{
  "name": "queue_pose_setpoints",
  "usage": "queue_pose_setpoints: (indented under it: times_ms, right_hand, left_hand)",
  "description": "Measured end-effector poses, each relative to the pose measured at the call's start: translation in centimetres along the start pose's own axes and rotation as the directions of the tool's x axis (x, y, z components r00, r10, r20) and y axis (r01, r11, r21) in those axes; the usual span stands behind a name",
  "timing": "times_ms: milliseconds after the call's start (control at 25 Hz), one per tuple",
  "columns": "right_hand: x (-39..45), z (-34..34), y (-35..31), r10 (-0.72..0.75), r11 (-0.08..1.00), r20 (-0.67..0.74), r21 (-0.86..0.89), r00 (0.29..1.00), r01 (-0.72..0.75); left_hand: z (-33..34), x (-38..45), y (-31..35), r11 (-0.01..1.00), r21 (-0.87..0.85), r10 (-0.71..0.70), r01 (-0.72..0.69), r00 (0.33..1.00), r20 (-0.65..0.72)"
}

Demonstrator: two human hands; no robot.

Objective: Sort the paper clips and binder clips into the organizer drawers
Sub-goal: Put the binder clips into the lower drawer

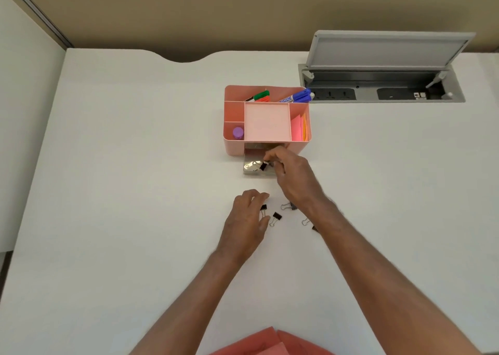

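Right hand (290,178) reached over the pulled-out clear drawer (258,169) at the front of the pink organizer (266,120), fingertips pinching a black binder clip (263,165) by its wire handles, clip hanging just above the drawer. A few clips already lay inside the drawer, hard to count. Left hand (247,219) rested low on the white desk (121,179), fingers curled round a second black binder clip (263,208), thumb near it. A third clip (276,217) lay on the desk just beside that thumb. Two more clips sat close under the right wrist and forearm, one (287,206) near the wrist, another (306,222) nearer the person, both partly hidden. Organizer top held markers (295,97) in the back slot, a purple cap (238,133) in the front-left cell and sticky notes (298,128) on the right. An open cable hatch (383,68) sat at the far right of the desk.
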State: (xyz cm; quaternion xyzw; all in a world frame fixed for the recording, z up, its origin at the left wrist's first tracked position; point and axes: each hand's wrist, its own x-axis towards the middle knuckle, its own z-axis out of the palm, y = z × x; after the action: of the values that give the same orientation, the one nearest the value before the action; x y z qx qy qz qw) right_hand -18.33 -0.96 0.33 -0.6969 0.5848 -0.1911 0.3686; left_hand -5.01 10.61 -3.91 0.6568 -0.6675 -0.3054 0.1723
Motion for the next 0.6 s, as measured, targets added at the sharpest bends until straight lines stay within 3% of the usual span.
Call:
queue_pose_setpoints:
  times_ms: [160, 280, 360, 480, 600]
  right_hand:
    - [-3.4, -0.9, 1.0, 0.042, 0.996, -0.163, 0.082, 0.986, -0.029]
    - [-7.4, 0.4, 2.2, 0.081, 0.995, -0.177, 0.076, 0.981, -0.068]
    - [-10.1, 2.3, 2.9, 0.081, 0.997, -0.131, 0.012, 0.988, -0.080]
    - [-12.4, 5.2, 3.7, 0.046, 0.974, -0.068, -0.217, 0.997, -0.060]
    - [-12.5, 6.4, 3.9, 0.014, 0.952, -0.077, -0.305, 0.997, -0.036]
  left_hand:
    - [0.3, 0.9, -0.3, 0.999, 0.044, 0.015, -0.018, 0.998, 0.064]
    - [-0.1, 1.8, 0.1, 0.999, 0.003, -0.043, 0.043, 0.996, 0.083]
    - [-0.4, 2.1, 0.3, 0.997, -0.029, -0.070, 0.073, 0.994, 0.084]
    - [-0.5, 1.9, 0.0, 0.973, -0.156, -0.160, 0.169, 0.985, 0.069]
    - [-0.8, 1.6, 0.1, 0.873, -0.370, -0.310, 0.317, 0.947, 0.081]
